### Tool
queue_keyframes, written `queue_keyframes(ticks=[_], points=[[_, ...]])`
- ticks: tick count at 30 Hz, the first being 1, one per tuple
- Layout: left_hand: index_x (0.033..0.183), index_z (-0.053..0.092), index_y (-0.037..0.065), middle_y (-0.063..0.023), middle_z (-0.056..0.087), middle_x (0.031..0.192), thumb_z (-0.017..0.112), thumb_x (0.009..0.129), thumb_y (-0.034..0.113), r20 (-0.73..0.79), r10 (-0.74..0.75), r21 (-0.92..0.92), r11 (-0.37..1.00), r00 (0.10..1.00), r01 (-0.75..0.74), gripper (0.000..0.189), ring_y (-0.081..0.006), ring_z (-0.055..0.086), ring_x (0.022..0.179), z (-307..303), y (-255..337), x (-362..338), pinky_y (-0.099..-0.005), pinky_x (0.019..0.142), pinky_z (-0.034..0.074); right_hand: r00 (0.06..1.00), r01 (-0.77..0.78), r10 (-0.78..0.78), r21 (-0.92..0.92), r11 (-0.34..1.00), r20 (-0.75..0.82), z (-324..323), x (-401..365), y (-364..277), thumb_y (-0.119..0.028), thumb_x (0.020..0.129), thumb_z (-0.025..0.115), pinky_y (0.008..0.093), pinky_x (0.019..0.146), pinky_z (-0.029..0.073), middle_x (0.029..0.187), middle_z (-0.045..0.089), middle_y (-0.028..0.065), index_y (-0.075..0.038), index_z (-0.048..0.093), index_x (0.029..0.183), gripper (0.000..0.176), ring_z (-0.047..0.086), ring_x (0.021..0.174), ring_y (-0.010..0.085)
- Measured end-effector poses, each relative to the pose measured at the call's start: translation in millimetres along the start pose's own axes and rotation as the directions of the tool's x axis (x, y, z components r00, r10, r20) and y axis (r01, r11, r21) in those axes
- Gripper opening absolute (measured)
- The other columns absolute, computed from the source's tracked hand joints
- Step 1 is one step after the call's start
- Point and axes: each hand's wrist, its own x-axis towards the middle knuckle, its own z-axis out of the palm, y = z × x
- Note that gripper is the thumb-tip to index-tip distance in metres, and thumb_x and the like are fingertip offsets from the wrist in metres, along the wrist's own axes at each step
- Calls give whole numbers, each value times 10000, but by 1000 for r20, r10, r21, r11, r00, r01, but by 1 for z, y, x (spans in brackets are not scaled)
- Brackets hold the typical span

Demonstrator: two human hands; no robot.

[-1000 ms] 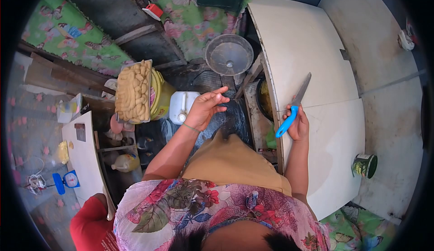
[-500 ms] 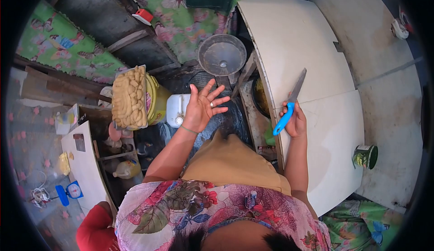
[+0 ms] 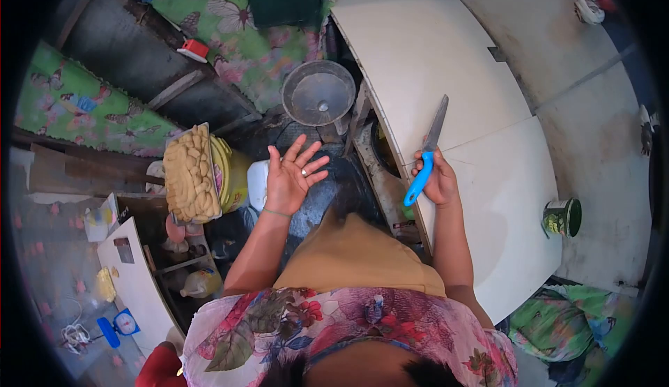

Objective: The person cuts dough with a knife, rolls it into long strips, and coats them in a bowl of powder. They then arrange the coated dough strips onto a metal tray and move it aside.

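You have one blue-handled knife (image 3: 426, 157), its handle held between the thumb and curled fingers of your upturned right hand (image 3: 439, 179), blade pointing forward over the white tabletop (image 3: 481, 199). Your left hand (image 3: 290, 181) is empty, palm up, its five fingers spread and one ring (image 3: 304, 173) on it. Beyond sits one round basin (image 3: 313, 90); left, one loaded tray (image 3: 209, 143) adjoins one yellow bucket (image 3: 235, 178).

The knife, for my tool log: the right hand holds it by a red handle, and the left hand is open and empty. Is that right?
Not quite: the handle is blue, as the head view shows. The right hand does hold the knife by it, and the left hand is open and empty.
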Motion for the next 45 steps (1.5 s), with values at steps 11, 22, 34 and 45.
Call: queue_keyframes(ticks=[11, 22, 34, 45], points=[[1417, 298, 58, -179, 321, 1439, 245, 904, 663, -7, -21, 87, 996, 1000, 21, 795, -328, 365, 1285, 17, -10, 20, -453, 1002, 378, 999, -3, 6, 58, 998, -54, -4, -1, 0, -194, 928, 493, 390, 723, 513, 1023, 576, 171, -137, 392, 1207, 301, 600, 784, 227], [1395, 399, 135, -230, 81, 1516, 313, 941, 549, 282, 425, 945, 31, 860, -326, 620, -386, 23, 1409, 102, -30, 169, -492, 1122, 66, 999, -34, 34, 52, 998, -4, 2, 1, -3, -219, 934, 500, 378, 709, 510, 1001, 587, 153, -144, 368, 1271, 370, 601, 762, 192], [1459, 247, 259, -139, 66, 1540, 386, 895, 577, 202, 259, 927, -363, 944, -99, 662, -405, 190, 1375, 90, -88, 219, -564, 1099, 115, 995, -95, 97, 115, 989, -9, 2, 2, -6, -179, 921, 525, 391, 721, 526, 1010, 577, 165, -141, 310, 1278, 418, 615, 769, 224], [1465, 214, 249, -154, 35, 1538, 377, 901, 574, 183, 184, 933, -342, 966, -112, 671, -417, 290, 1332, 95, -79, 218, -563, 1054, 256, 992, -127, 127, 95, 987, 0, 4, 7, -8, -177, 917, 541, 378, 693, 546, 978, 592, 151, -116, 297, 1289, 449, 623, 749, 209]])
